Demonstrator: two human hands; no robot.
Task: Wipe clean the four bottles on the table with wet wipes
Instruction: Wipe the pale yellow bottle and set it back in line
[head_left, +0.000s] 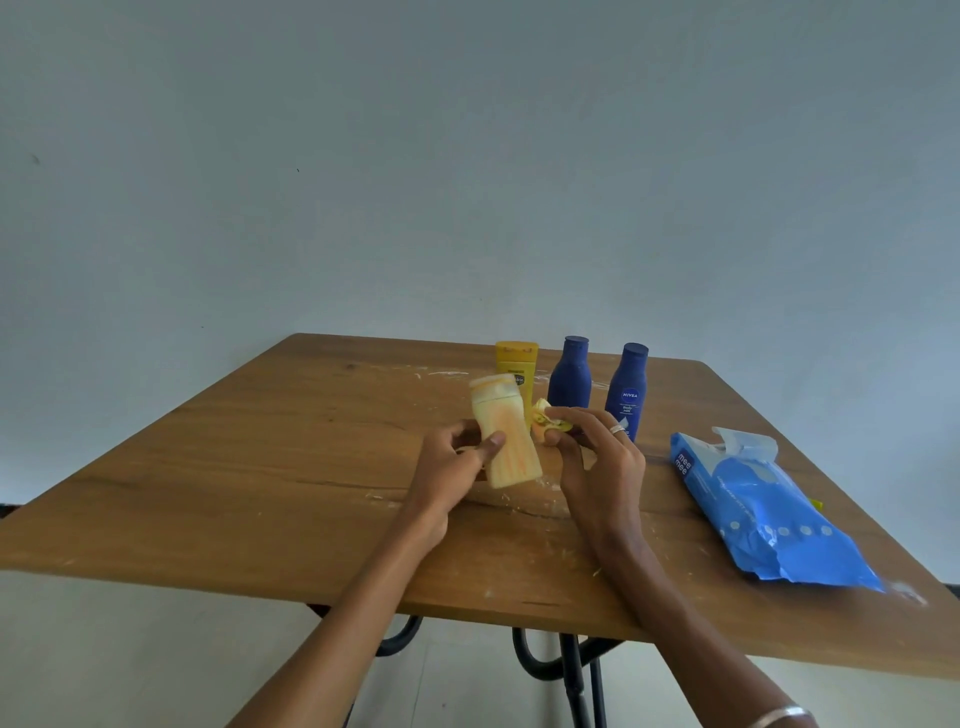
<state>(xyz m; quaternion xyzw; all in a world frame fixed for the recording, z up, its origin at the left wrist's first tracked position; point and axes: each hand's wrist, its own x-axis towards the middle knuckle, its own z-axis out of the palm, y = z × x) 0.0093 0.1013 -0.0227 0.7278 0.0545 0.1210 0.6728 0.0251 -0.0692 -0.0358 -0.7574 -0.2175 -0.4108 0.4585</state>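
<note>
Two hands (519, 462) hold pale bottle (506, 434) and wipe (545, 418).

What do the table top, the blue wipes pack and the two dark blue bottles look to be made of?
Table top: wood or wood veneer, matte, with visible grain and a crack line. Wipes pack: thin glossy plastic film, crinkled and catching light. Dark blue bottles: probably plastic, smooth and opaque with a dull sheen.

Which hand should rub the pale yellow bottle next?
The right hand, probably. Its fingers already pinch the crumpled wipe just beside the pale yellow bottle, while the left hand is busy gripping that bottle above the table.
</note>
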